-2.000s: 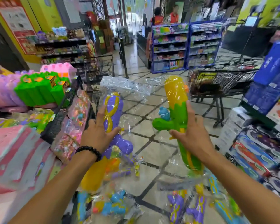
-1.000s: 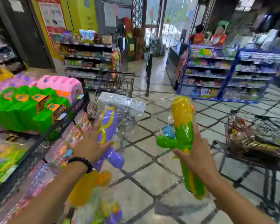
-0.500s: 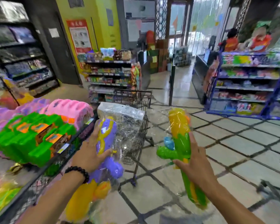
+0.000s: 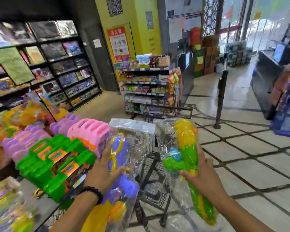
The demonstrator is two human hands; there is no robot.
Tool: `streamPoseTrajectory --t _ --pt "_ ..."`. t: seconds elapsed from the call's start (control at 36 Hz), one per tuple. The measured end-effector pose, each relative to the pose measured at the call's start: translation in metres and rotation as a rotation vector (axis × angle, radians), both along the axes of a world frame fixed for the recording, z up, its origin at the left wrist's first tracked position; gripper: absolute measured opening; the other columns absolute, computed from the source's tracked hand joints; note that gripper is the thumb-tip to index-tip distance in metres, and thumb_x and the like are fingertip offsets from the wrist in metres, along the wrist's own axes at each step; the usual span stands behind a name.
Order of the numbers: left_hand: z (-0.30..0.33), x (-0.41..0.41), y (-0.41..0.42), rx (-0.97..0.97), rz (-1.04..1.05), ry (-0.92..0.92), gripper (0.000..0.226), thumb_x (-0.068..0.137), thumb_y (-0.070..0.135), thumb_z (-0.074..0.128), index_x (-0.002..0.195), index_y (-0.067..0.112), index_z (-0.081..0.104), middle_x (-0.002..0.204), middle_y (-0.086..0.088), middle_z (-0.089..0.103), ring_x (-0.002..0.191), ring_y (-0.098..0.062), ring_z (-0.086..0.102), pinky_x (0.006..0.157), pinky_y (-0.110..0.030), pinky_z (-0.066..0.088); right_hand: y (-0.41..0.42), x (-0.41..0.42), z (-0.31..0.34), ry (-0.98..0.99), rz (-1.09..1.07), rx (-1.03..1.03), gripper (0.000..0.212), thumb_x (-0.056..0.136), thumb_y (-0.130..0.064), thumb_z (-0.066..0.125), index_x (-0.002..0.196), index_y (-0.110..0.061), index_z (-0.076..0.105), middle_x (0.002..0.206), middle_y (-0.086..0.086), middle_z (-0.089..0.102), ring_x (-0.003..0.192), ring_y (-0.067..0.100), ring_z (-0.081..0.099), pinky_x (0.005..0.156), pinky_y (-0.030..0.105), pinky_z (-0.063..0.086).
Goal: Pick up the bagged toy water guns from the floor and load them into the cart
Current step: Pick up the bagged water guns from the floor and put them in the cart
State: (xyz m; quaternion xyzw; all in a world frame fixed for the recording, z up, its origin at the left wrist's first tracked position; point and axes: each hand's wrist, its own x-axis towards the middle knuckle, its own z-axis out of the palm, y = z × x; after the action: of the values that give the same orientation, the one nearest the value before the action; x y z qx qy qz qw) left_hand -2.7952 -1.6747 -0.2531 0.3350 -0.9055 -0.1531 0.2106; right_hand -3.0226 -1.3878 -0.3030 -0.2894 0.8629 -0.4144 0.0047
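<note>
Left: display shelf [image 4: 45, 213] stacked with green toy packs [image 4: 57, 164] and pink ones [image 4: 90, 131], hard moulded plastic. Left hand [image 4: 102, 173], bead bracelet [image 4: 92, 192], fingers curled round purple water gun [image 4: 119, 156] in crinkly clear bag, long axis upright, yellow end down. Black wire cart [image 4: 151, 178] sits between and below both guns. Right hand [image 4: 203, 178] grips yellow-green water gun [image 4: 187, 151], bagged, yellow end up, tilted slightly left. Tiled floor [image 4: 249, 164], black post [image 4: 221, 94] beyond.

Cart [image 4: 155, 166] between two held guns (toy shelf [image 4: 45, 158] left)
</note>
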Motion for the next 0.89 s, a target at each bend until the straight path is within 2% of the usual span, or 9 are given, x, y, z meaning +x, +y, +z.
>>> streamPoseTrajectory --t 0.08,0.17,0.31,0.39,0.44,0.5,0.64,0.75,0.89 --pt "-0.017 -0.027 -0.036 -0.001 0.04 -0.056 0.112 0.073 0.079 0.069 0.152 0.062 -0.008 0.14 -0.014 0.059 0.113 -0.036 0.066 0.08 -0.044 0.057 -0.043 -0.028 -0.01 -0.023 0.008 0.009 0.129 0.072 -0.059 0.084 0.149 -0.065 -0.021 0.116 0.007 0.044 0.08 0.02 0.057 0.07 0.041 0.051" --pt "-0.037 -0.064 -0.082 0.079 0.018 -0.08 0.111 0.074 0.076 0.069 0.152 0.062 -0.01 0.137 -0.016 0.059 0.115 -0.038 0.064 0.086 -0.049 0.056 -0.09 -0.059 -0.024 -0.039 -0.006 0.033 0.129 0.072 -0.061 0.083 0.147 -0.066 -0.022 0.118 0.004 0.043 0.092 0.027 0.063 0.076 0.045 0.054" --pt "-0.082 -0.143 -0.165 0.158 -0.039 -0.09 0.113 0.075 0.074 0.07 0.151 0.062 -0.014 0.143 -0.008 0.057 0.125 -0.031 0.058 0.089 -0.045 0.054 -0.168 -0.117 -0.053 -0.103 -0.037 0.012 0.131 0.07 -0.055 0.086 0.146 -0.069 -0.02 0.116 0.006 0.042 0.08 0.013 0.055 0.068 0.036 0.046" --pt "-0.112 -0.2 -0.217 0.233 -0.044 -0.132 0.113 0.075 0.075 0.069 0.149 0.064 -0.017 0.131 -0.009 0.06 0.111 -0.033 0.065 0.083 -0.045 0.055 -0.22 -0.153 -0.07 -0.18 -0.057 -0.052 0.131 0.068 -0.046 0.089 0.148 -0.07 -0.012 0.12 0.007 0.055 0.081 0.007 0.059 0.062 0.031 0.05" --pt "-0.133 -0.232 -0.247 0.286 -0.035 -0.195 0.112 0.076 0.077 0.067 0.147 0.066 -0.02 0.118 -0.011 0.058 0.094 -0.032 0.067 0.078 -0.041 0.055 -0.253 -0.174 -0.08 -0.233 -0.047 -0.051 0.129 0.067 -0.044 0.089 0.15 -0.069 -0.007 0.127 0.003 0.06 0.094 0.015 0.07 0.076 0.041 0.062" --pt "-0.156 -0.263 -0.273 0.323 -0.058 -0.262 0.112 0.078 0.077 0.065 0.146 0.064 -0.023 0.116 -0.011 0.056 0.091 -0.03 0.067 0.077 -0.039 0.055 -0.284 -0.194 -0.088 -0.266 -0.054 -0.031 0.13 0.065 -0.044 0.088 0.151 -0.067 -0.006 0.133 0.005 0.059 0.104 0.024 0.069 0.087 0.048 0.06" --pt "-0.207 -0.322 -0.317 0.378 -0.125 -0.374 0.107 0.077 0.081 0.056 0.149 0.061 -0.021 0.136 -0.014 0.048 0.112 -0.035 0.062 0.088 -0.042 0.053 -0.342 -0.226 -0.125 -0.337 -0.123 -0.008 0.123 0.069 -0.046 0.085 0.154 -0.063 -0.001 0.132 0.012 0.06 0.102 0.025 0.07 0.091 0.048 0.058" --pt "-0.239 -0.356 -0.334 0.359 -0.164 -0.413 0.107 0.074 0.083 0.052 0.151 0.059 -0.019 0.151 -0.015 0.041 0.14 -0.034 0.041 0.105 -0.048 0.045 -0.383 -0.238 -0.161 -0.395 -0.174 0.001 0.123 0.071 -0.034 0.089 0.159 -0.053 0.005 0.138 0.01 0.056 0.12 0.025 0.06 0.102 0.047 0.052" --pt "-0.285 -0.382 -0.351 0.415 -0.102 -0.485 0.11 0.08 0.069 0.068 0.151 0.062 -0.015 0.148 -0.022 0.039 0.122 -0.039 0.057 0.099 -0.048 0.05 -0.42 -0.256 -0.216 -0.484 -0.171 0.088 0.122 0.075 -0.031 0.089 0.161 -0.05 0.004 0.132 0.011 0.056 0.109 0.027 0.065 0.098 0.049 0.053"
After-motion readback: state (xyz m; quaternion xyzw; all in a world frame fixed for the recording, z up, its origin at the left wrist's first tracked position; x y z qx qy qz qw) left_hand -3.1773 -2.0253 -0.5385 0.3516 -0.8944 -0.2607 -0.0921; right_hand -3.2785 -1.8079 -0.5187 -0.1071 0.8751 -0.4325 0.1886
